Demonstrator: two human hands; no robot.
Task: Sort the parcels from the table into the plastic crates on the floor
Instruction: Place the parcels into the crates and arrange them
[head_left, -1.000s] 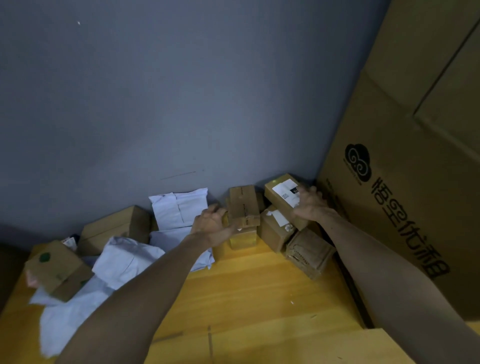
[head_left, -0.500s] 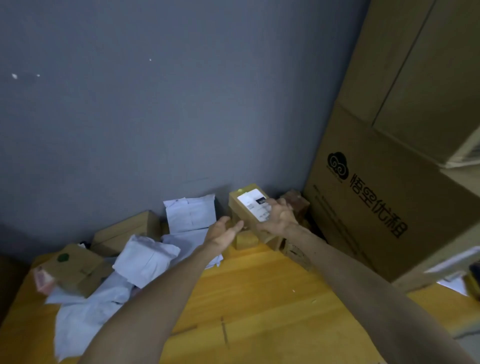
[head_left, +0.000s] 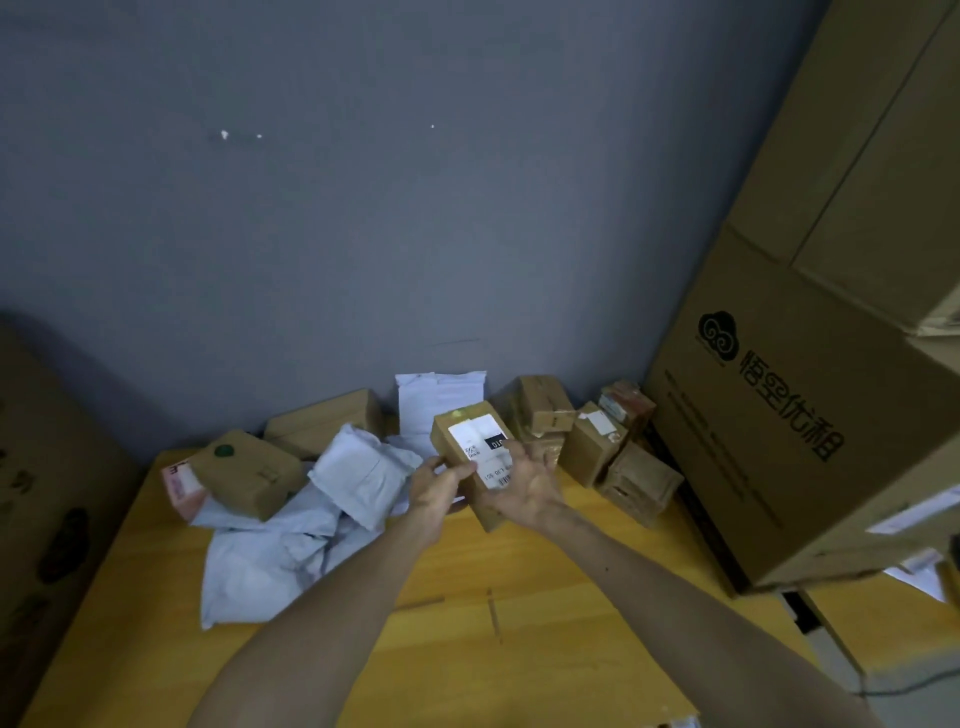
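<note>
While the left hand (head_left: 439, 488) and right hand (head_left: 522, 486) clasp opposite sides of the small brown cardboard parcel with a white label (head_left: 470, 441), held above the yellow wooden desk (head_left: 467, 597), it seems light, rigid and safest gripped by its flat faces.
</note>
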